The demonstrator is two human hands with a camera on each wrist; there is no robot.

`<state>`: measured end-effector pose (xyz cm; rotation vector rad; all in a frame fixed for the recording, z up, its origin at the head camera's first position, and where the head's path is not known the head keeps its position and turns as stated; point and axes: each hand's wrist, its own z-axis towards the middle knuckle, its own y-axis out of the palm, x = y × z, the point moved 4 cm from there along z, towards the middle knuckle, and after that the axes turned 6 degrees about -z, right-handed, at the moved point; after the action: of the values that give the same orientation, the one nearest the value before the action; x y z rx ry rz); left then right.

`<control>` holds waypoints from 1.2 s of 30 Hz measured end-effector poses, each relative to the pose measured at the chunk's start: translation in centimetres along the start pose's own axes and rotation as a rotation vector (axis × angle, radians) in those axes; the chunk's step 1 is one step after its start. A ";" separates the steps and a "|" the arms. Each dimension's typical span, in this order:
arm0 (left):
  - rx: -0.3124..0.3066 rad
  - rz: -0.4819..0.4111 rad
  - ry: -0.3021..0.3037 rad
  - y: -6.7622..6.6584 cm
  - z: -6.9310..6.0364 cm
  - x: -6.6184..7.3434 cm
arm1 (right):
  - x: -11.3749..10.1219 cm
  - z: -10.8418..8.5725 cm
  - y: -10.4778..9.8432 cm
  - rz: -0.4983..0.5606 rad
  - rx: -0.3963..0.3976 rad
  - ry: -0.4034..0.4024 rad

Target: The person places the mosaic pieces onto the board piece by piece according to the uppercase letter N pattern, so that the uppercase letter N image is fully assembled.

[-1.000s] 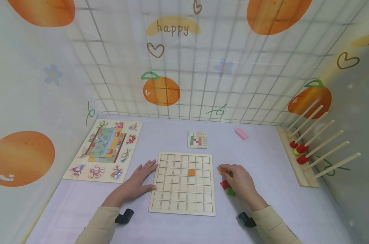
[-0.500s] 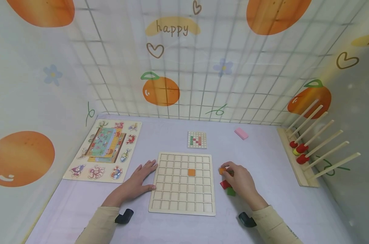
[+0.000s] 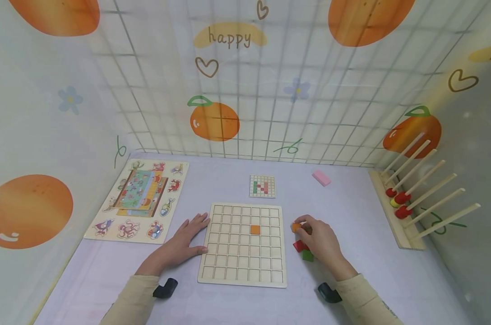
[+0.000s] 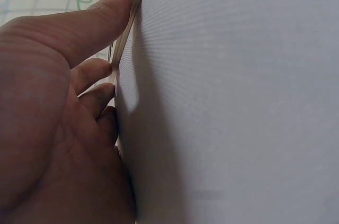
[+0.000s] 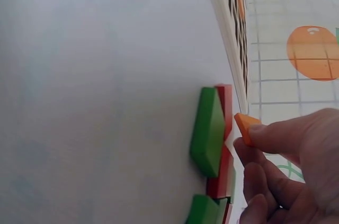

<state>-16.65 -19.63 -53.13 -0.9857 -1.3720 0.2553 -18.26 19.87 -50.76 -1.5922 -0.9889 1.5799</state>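
A wooden grid board point(image 3: 232, 272) lies in the middle of the table, with one orange square tile point(image 3: 255, 229) in a cell. At its left edge my left hand point(image 3: 180, 243) rests flat, fingers spread, thumb and fingertips touching the board's side. To the right of the board, my right hand point(image 3: 320, 239) pinches another orange tile point(image 5: 247, 126) between thumb and fingertips, tilted in the right wrist view. Beside and partly under that hand sit red tiles point(image 5: 226, 107) and green tiles point(image 5: 208, 131). The hand hides part of this group in the head view.
Behind the board lies a small pattern card point(image 3: 262, 186) with coloured squares, and a pink block point(image 3: 321, 178) to its right. An animal puzzle board point(image 3: 141, 229) is at the left. A wooden peg rack point(image 3: 405, 234) with red and yellow beads stands at the right.
The right hand's fingers have drawn together slightly around the orange tile, which now shows more clearly at the fingertips. The left hand and the grid board stay put.
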 end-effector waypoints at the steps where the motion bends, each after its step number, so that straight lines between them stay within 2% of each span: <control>1: -0.001 -0.001 0.000 0.0 0.0 0.0 | 0.0 0.0 0.0 0.001 0.001 0.000; 16: -0.006 0.006 -0.003 0.0 0.0 0.0 | -0.3 -0.3 -0.2 0.018 0.002 -0.002; 30: 0.023 0.012 0.050 -0.1 -0.2 0.3 | -1.7 -1.0 -0.3 0.041 0.008 0.001; 36: 0.015 0.006 0.040 -0.1 -0.2 0.3 | -2.0 -1.3 0.0 0.058 0.007 -0.006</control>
<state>-16.44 -19.54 -52.85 -0.9783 -1.3293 0.2489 -16.94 18.18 -49.76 -1.6262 -0.9470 1.6260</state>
